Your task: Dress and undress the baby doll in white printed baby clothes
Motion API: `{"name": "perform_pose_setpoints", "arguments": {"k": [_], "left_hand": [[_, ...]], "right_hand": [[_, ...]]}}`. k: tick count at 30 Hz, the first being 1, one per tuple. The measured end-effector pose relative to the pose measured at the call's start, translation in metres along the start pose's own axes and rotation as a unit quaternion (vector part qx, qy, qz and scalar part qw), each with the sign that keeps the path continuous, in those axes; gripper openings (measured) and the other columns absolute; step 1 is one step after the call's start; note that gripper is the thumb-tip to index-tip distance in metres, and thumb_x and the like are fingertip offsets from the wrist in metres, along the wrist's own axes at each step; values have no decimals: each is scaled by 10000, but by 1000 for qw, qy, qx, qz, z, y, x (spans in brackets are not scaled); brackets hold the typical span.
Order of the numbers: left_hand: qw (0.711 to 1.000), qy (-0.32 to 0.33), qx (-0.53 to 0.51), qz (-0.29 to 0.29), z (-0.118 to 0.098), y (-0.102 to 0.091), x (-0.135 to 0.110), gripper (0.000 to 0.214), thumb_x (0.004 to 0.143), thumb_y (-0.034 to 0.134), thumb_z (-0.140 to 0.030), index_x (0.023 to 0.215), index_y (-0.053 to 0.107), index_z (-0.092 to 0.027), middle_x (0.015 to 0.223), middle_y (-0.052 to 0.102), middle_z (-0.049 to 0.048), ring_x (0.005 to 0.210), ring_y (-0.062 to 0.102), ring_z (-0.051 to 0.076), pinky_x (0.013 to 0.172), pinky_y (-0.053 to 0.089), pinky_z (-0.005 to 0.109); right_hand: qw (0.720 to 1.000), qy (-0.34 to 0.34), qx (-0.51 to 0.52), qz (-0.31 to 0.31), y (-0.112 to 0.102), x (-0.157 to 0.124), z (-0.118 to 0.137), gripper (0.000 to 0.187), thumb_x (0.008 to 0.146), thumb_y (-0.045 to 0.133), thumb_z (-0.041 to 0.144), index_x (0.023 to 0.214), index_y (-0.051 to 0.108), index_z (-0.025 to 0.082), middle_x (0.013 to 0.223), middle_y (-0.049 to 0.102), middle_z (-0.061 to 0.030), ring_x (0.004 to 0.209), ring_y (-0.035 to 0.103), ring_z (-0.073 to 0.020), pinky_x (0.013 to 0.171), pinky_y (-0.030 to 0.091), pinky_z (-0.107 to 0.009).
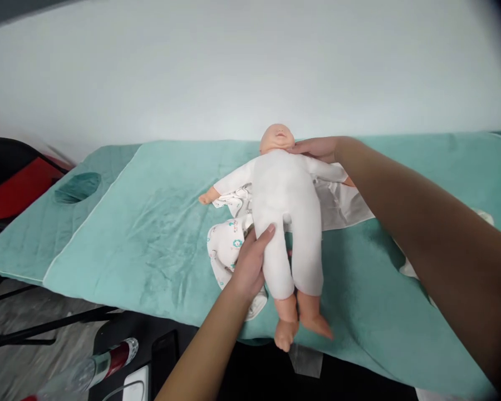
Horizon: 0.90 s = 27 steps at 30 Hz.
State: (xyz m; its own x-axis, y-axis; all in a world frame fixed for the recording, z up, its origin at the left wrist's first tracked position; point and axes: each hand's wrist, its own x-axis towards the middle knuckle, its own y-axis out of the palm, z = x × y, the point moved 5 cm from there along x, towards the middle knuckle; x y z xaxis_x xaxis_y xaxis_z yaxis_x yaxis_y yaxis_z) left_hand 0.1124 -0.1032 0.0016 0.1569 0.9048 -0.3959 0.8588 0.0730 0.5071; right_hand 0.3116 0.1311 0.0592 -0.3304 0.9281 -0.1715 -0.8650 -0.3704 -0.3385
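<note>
A baby doll (286, 206) with a white cloth body lies face up on a teal towel (150, 223), head away from me, bare feet at the near edge. My left hand (250, 259) grips the doll's left thigh and hip, thumb on top. My right hand (315, 148) reaches over from the right and cups the doll's neck and shoulder, fingers partly tucked under the head. A printed white baby garment (225, 245) lies bunched under the doll's left side. A white cloth (342, 203) spreads under its right side.
The towel covers a teal padded table (442, 161) with a face hole (77, 186) at the left. A black and red chair (8, 178) stands at far left. A bottle (104, 365) and a dark phone (165, 351) rest on a dark surface below the near edge.
</note>
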Motion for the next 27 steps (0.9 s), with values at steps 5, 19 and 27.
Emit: {"name": "perform_pose_setpoints", "arguments": {"k": [5, 19, 27], "left_hand": [[1000, 8, -23, 14, -7, 10, 0, 424, 806, 746, -378, 1185, 615, -241, 1117, 704, 66, 923, 699, 219, 831, 614, 398], [996, 83, 0, 34, -126, -47, -47, 446, 807, 720, -395, 1145, 670, -107, 946, 749, 143, 840, 727, 297, 787, 607, 447], [997, 67, 11, -29, -171, -168, 12, 400, 806, 704, -353, 1107, 689, -91, 913, 755, 154, 876, 727, 329, 791, 617, 474]], "right_hand": [[988, 22, 58, 139, 17, -20, 14, 451, 798, 696, 486, 1141, 692, 193, 1141, 716, -130, 1036, 652, -319, 885, 520, -469], [996, -35, -56, 62, 81, 3, 142, 417, 780, 716, 506, 1079, 708, 215, 1086, 735, -105, 1040, 649, -344, 924, 512, -522], [989, -94, 3, 111, 174, 119, 134, 542, 786, 722, 534, 1207, 588, 220, 1295, 644, -75, 1174, 593, -285, 1020, 506, -445]]}}
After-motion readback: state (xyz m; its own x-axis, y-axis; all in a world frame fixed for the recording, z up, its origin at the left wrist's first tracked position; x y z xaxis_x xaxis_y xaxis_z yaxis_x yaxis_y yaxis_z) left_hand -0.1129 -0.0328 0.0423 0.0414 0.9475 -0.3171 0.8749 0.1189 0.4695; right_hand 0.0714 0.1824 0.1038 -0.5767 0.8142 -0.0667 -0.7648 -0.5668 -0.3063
